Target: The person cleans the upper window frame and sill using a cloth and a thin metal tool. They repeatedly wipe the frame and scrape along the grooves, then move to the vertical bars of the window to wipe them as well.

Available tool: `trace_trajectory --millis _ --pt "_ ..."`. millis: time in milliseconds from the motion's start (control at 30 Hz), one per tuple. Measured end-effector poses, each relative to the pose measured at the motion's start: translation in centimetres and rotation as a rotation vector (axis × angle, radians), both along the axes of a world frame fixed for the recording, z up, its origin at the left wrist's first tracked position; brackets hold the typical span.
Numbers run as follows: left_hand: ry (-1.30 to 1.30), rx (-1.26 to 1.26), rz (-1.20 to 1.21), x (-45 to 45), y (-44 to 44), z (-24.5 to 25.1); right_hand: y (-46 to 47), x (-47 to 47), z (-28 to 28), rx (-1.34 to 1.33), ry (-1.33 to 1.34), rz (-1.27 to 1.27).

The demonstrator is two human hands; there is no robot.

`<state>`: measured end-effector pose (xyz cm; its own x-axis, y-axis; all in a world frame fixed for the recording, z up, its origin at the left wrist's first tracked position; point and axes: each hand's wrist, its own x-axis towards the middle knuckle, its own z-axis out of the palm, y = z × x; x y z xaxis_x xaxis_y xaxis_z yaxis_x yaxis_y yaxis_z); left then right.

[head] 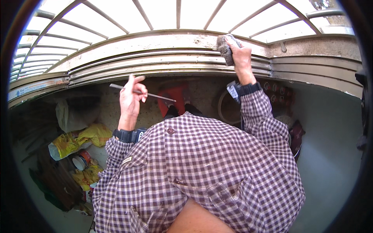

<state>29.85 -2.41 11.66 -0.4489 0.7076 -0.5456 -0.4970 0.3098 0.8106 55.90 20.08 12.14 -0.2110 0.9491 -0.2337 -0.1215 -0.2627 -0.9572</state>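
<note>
My left hand (132, 99) holds a thin metal rod (160, 96) with a thicker grey end, its fingers loosely bent around it in front of the window frame. Up at the right, my right hand (240, 55) grips a dirty grey cloth or sponge (225, 51), which lies over the outer edge of the metal window track (174, 61) and the sill. The pale concrete sill (145, 43) beyond the track has dark dirt and flaking patches near the cloth. What the underside of the cloth touches is hidden.
Metal security bars (178, 14) stand beyond the sill. Below the window, my feet are on a red surface (174, 96). A round basin (228, 107) sits to the right on the floor. Yellow plastic bags (70, 142) and a white tub (79, 162) lie at the left.
</note>
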Motion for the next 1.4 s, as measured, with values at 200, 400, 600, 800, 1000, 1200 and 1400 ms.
trace_trajectory --millis 200,400,600,800,1000,1200,1400 --pt "0.167 0.0 -0.246 3.8 3.1 2.6 -8.5 -9.7 0.6 0.322 -0.043 0.469" --pt "-0.159 0.048 0.169 1.0 1.2 2.4 -10.7 -10.1 1.4 0.926 -0.283 0.549" --pt "-0.154 0.161 0.369 -2.4 -3.8 1.7 -5.0 -3.1 -4.5 0.842 -0.936 0.452" --pt "-0.108 0.111 0.496 -3.5 -7.6 1.1 -4.2 -3.7 -7.9 0.948 -0.89 0.515" --pt "-0.141 0.047 0.566 -3.6 -9.8 0.7 -1.1 -2.3 -6.7 0.859 -0.791 0.39" --pt "-0.124 0.035 0.59 -3.5 -10.1 0.8 0.7 -3.7 -6.0 1.259 -0.829 0.986" --pt "-0.161 -0.011 0.574 -3.7 -11.2 0.4 1.4 -3.5 -6.1 1.442 -0.913 1.083"
